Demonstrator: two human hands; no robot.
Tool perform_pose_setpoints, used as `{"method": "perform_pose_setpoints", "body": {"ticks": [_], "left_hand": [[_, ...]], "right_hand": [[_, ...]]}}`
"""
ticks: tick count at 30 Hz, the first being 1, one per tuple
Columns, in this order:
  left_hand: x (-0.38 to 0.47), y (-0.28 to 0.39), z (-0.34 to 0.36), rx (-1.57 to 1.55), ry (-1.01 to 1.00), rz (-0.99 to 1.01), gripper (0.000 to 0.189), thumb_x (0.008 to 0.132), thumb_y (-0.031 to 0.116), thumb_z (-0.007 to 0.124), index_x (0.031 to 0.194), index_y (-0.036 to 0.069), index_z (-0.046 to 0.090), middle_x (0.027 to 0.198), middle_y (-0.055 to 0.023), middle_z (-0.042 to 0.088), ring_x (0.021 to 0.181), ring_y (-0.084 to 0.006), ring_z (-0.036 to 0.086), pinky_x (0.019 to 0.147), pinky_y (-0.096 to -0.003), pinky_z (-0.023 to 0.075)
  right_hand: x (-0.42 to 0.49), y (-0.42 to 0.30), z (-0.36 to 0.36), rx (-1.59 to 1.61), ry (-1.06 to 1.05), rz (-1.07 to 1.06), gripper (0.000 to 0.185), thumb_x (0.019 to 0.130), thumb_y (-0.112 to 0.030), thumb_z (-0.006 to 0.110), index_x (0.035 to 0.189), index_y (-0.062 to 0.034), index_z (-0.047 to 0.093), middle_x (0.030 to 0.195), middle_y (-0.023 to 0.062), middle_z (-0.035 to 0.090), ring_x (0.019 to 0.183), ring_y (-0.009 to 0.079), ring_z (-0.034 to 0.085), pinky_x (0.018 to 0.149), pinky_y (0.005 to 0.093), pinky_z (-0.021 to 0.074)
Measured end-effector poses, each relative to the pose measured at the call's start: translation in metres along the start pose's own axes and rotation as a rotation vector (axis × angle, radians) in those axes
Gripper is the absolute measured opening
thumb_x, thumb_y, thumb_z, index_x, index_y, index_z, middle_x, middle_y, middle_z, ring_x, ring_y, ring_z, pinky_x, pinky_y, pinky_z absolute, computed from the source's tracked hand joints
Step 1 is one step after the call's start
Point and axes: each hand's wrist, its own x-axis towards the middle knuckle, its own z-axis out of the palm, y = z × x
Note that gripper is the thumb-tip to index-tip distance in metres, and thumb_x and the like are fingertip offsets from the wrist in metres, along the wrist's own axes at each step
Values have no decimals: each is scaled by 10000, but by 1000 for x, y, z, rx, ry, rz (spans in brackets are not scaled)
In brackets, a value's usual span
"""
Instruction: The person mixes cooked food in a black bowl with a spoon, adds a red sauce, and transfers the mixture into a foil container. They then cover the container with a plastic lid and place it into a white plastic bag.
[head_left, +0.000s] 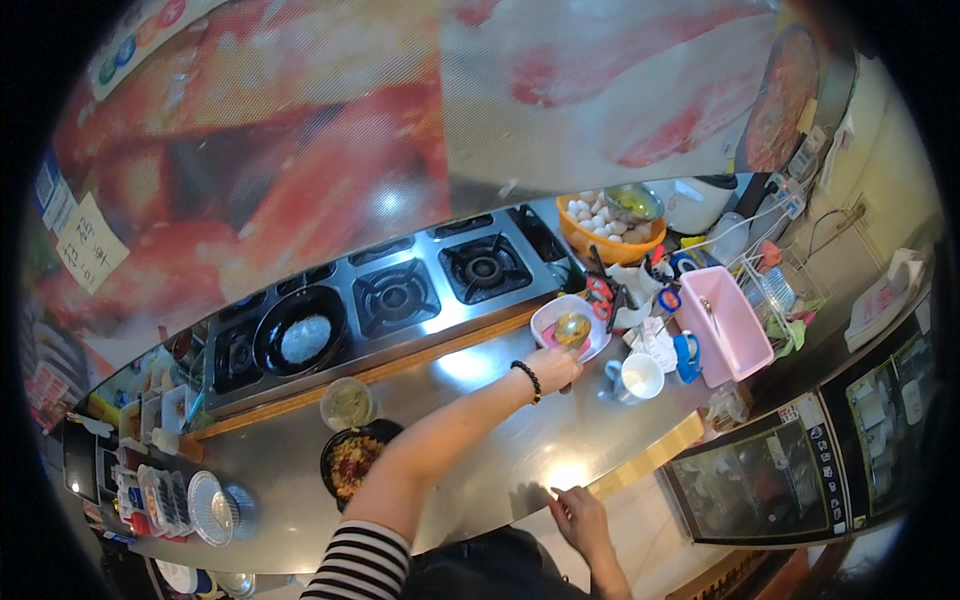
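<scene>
My left hand (556, 369), reaching across the counter with a dark beaded bracelet on its wrist, grips the handle of a metal serving spoon (573, 327). Yellowish-brown food fills the spoon's bowl, which is over a white plastic bowl (538, 321) with something pink inside. Near the counter's front edge hovers my right hand (582, 525), its fingers loosely bent and holding nothing visible. Beneath my left forearm, partly hidden, stands a black bowl (327, 469) of mixed rice-like food. A round clear tub (346, 403) with greenish contents is behind it. A white mug (642, 378) stands beside the white bowl.
On the gas stove (394, 296), a black frying pan (268, 354) holds a whitish fried egg (306, 339). An orange basket (600, 244) of eggs, a pink bin (724, 330) and scissors (600, 296) crowd the right. Foil bowls (214, 508) stand left on the steel counter (480, 442).
</scene>
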Motion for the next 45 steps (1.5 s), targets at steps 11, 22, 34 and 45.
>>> {"method": "perform_pose_setpoints", "body": {"ticks": [11, 22, 34, 45], "left_hand": [[-121, 57, -51, -61, 589, -172, 438, 836, 68, 515, 1270, 125, 517, 983, -99, 607, 885, -256, 598, 726, -363, 481], [-418, 166, 90, -753, 1020, -1745, 370, 903, 141, 552, 1229, -8, 457, 1039, -113, 517, 937, -175, 547, 752, -280, 466], [-427, 139, 138, -1756, 1374, -1332, 286, 884, -51, 495, 1150, -14, 395, 890, -107, 571, 805, -192, 620, 703, -342, 599], [-462, 158, 134, -1819, 1407, -1372, 238, 880, -60, 503, 1088, 9, 411, 898, -105, 577, 811, -193, 616, 708, -362, 598]], "right_hand": [[23, -30, 11, 250, -124, -202, 319, 770, -145, 701, 1056, -25, 626, 841, 139, 590, 714, 282, 588, 641, 354, 486], [66, -135, 139, -574, -451, -761, 399, 725, -127, 594, 1097, 18, 591, 914, 119, 547, 754, 216, 599, 587, 320, 507], [130, -224, 105, -773, -675, -709, 147, 785, -144, 556, 826, -74, 678, 767, 157, 638, 683, 322, 646, 600, 414, 515], [105, -224, 139, -890, -519, -978, 118, 739, -98, 547, 772, -66, 655, 754, 122, 644, 634, 259, 645, 547, 380, 523]]}}
